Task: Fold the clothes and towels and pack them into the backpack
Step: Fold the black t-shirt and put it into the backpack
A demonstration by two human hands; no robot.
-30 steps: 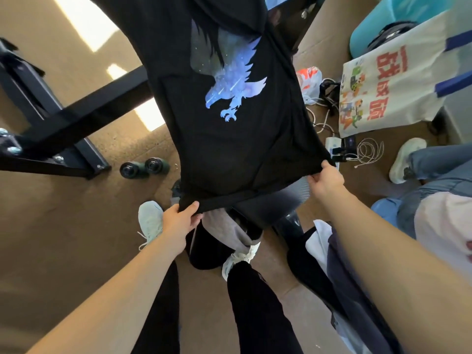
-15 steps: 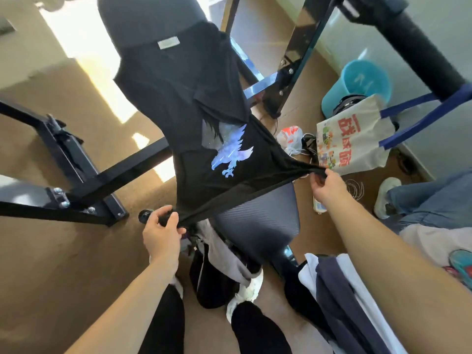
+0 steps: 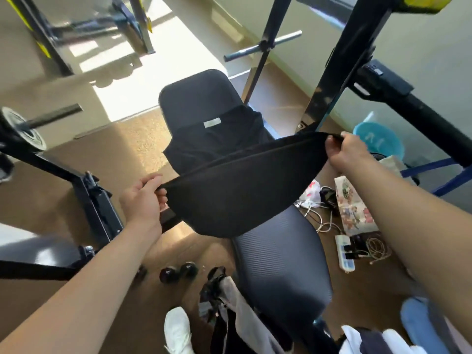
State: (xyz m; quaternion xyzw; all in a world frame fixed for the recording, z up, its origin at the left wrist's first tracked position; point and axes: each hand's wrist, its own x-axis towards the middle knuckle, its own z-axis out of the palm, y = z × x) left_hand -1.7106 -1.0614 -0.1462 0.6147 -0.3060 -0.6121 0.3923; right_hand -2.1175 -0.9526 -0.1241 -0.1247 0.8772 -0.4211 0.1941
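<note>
Left hand (image 3: 141, 200) and right hand (image 3: 343, 153) each pinch one end of the black t-shirt (image 3: 242, 198), stretched taut over the bench (image 3: 283, 267), collar end draped on the backrest. Looks light and floppy, so edge pinches should do. The rack upright (image 3: 329, 80) crowds the right side, so the bench pad's probably the roomiest spot.

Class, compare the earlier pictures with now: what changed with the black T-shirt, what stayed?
The left hand and right hand lifted the hem of the black T-shirt up and forward toward its collar on the bench backrest, hiding the eagle print. Both still pinch the hem corners.
</note>
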